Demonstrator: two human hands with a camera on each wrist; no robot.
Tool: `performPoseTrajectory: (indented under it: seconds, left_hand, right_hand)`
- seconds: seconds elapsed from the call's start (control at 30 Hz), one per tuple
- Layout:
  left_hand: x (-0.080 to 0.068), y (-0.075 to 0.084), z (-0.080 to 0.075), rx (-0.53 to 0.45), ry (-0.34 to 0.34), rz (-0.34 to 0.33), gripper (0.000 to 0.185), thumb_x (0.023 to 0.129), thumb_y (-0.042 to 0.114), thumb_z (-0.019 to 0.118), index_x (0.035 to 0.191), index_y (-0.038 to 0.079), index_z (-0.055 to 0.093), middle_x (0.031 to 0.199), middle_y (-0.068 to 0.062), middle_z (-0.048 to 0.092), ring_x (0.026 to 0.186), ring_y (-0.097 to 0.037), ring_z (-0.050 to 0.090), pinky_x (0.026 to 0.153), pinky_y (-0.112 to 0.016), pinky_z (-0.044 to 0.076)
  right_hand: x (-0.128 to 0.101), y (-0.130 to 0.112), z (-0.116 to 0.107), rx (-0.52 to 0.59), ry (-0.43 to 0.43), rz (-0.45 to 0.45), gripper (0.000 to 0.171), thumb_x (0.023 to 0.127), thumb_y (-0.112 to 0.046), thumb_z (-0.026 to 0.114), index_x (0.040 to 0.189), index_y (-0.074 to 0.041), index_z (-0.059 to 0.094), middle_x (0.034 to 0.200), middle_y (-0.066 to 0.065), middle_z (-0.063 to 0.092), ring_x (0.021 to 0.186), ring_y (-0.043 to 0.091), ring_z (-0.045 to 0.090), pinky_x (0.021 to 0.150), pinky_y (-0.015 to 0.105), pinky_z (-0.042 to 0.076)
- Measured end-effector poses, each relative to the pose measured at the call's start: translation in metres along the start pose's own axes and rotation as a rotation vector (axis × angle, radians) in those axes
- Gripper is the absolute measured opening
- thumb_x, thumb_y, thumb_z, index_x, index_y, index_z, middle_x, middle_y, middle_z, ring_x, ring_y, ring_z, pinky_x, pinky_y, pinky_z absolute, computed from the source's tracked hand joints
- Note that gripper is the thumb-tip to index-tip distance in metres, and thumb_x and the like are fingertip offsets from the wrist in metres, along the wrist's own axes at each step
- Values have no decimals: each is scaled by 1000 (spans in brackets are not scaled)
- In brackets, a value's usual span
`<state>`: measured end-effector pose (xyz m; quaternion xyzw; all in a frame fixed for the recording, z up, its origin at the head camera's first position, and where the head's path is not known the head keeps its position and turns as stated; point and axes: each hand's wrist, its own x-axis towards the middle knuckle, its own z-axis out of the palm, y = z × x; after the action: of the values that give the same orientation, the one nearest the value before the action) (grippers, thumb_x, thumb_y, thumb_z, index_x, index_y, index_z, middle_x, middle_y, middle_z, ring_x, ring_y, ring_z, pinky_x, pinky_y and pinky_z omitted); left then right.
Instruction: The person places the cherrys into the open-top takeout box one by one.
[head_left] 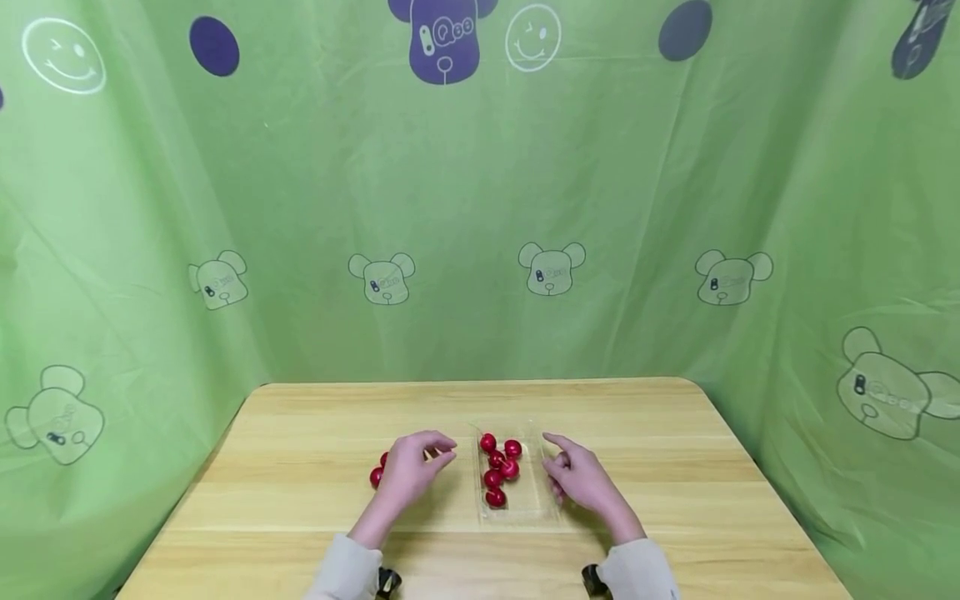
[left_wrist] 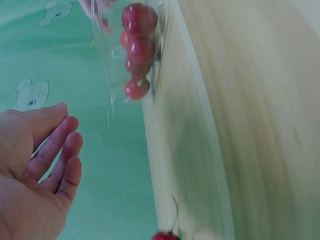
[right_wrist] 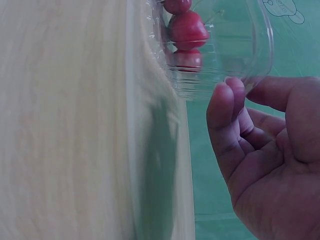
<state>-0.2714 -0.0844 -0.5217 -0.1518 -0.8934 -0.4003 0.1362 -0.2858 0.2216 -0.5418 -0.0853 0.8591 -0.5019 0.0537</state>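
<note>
A clear plastic tray (head_left: 532, 493) stands on the table with several red cherries (head_left: 510, 470) in it, mostly along its left side. My right hand (head_left: 583, 479) is at the tray's right side. In the right wrist view, its thumb and fingers pinch the tray's rim (right_wrist: 267, 60). To the left of the tray hovers my left hand (head_left: 412, 467), fingers loosely bent with nothing between them. More cherries (head_left: 377, 477) lie just left of that hand, partly hidden behind it. One cherry (left_wrist: 166, 236) with its stem up shows at the bottom of the left wrist view.
The pale wooden table (head_left: 675, 433) has rounded far corners. A green curtain (head_left: 465, 333) with printed bear heads hangs behind it and along both sides. Dark wrist straps (head_left: 387, 582) show below both light sleeves.
</note>
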Motion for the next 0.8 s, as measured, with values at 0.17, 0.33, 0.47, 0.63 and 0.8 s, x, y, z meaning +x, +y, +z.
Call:
performPoseTrajectory:
  seconds: [0.17, 0.33, 0.47, 0.63, 0.8]
  left_hand:
    - [-10, -11, -12, 8, 49, -17, 9, 92, 12, 79, 99, 16, 80, 87, 7, 75, 75, -4, 65, 69, -22, 53]
    - [-20, -19, -22, 10, 72, -51, 9, 90, 11, 80, 99, 13, 80, 83, 8, 74, 73, -4, 63, 67, -22, 53]
    - [-27, -26, -29, 7, 48, -120, 10, 90, 11, 80, 100, 11, 79, 82, 8, 74, 72, -4, 61, 67, -21, 51]
    - [-39, -36, -34, 1, 37, -155, 10, 87, 8, 81, 97, 10, 79, 80, 6, 74, 68, -3, 59, 64, -20, 51]
    - [-49, -46, -37, 14, 10, -178, 12, 85, 6, 82, 95, 9, 78, 79, 5, 73, 68, -4, 60, 65, -20, 52]
  right_hand:
    - [0, -2, 1, -3, -4, -5, 54, 104, -4, 58, 155, -1, 41, 75, 16, 65, 54, 20, 60, 49, 33, 55]
    - [0, -3, 1, -8, -9, 1, 54, 104, -6, 58, 155, -3, 42, 76, 15, 66, 54, 18, 60, 50, 32, 55]
    - [-1, -3, 0, -4, -8, -3, 53, 104, -5, 58, 155, -3, 42, 75, 16, 65, 55, 19, 60, 49, 32, 55]
    - [-1, -1, 0, 1, -4, -13, 54, 104, -4, 58, 155, -1, 42, 75, 16, 65, 55, 21, 60, 49, 33, 55]
    - [-1, 0, 1, -5, -2, -17, 54, 104, -5, 58, 155, -1, 42, 75, 16, 65, 54, 23, 61, 49, 33, 55]
